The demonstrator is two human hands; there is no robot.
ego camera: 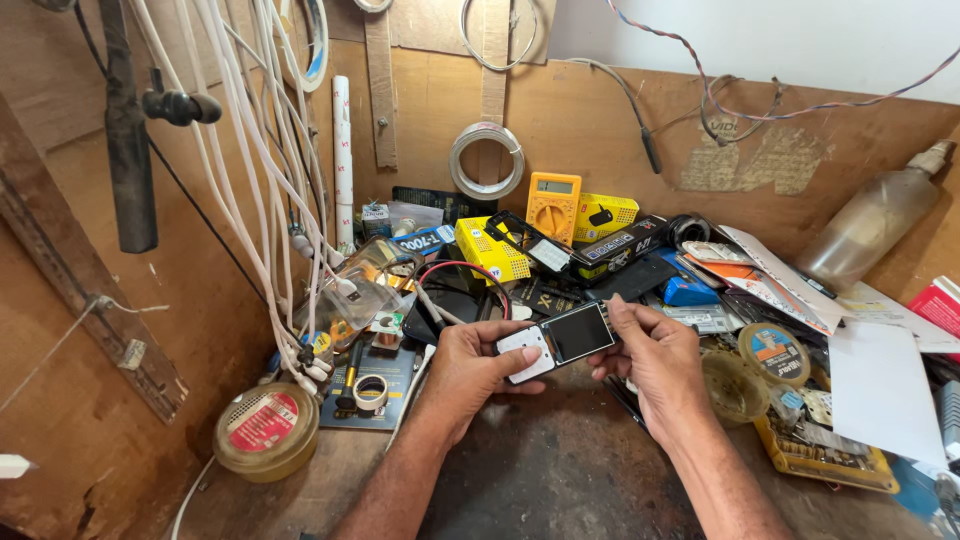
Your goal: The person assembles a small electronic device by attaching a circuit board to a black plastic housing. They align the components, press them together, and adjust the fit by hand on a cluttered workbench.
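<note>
Both my hands hold a small flat phone part (558,342) with a dark screen on its right side and a white keypad on its left. My left hand (478,372) grips the white keypad end, thumb resting on the front. My right hand (652,357) pinches the screen end between thumb and fingers. The part is level, just above the dark worn middle of the workbench (560,470).
Clutter rings the bench: a yellow multimeter (553,204), yellow boxes (492,250), a round tin (266,431) at the left, a tape roll (370,391), hanging white cables (262,170), a plastic bottle (875,215) at the right, papers (880,390) and a solder wire coil (486,160) on the wooden back wall.
</note>
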